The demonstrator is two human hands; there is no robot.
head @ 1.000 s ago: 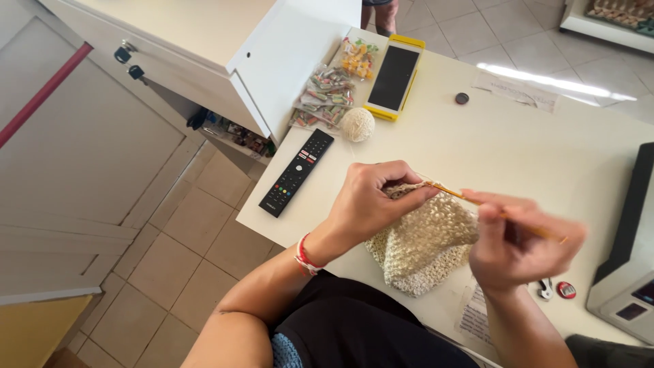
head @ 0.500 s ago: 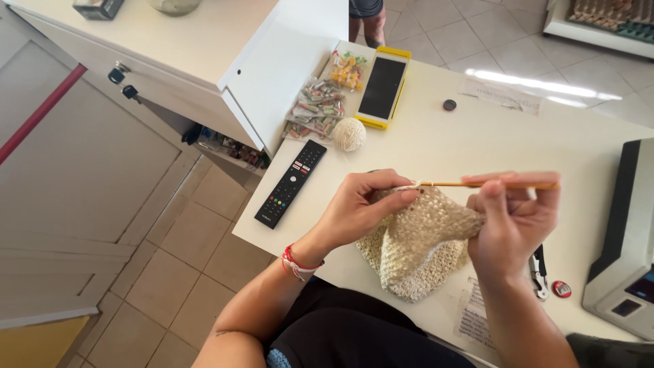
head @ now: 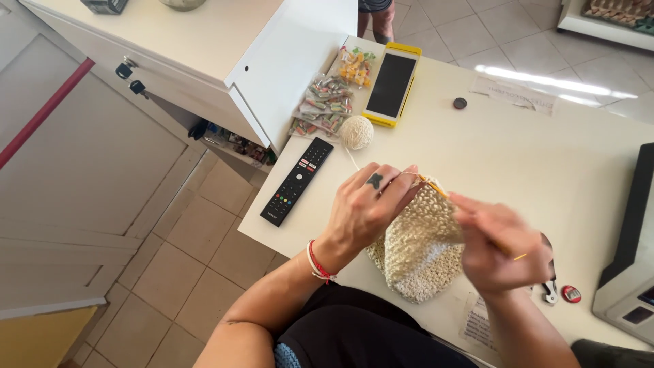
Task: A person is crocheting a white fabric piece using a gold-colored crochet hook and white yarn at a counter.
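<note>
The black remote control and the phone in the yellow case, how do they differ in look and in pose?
The black remote control is narrow and covered with small coloured buttons; the phone in the yellow case is wider, with a plain dark screen. The remote control lies near the white table's edge; the phone lies further in, beside sweet packets. Both lie flat, untouched by either hand.

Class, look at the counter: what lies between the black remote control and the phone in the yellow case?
In the head view, a ball of cream yarn and clear packets of sweets lie between the remote control and the phone.
</note>
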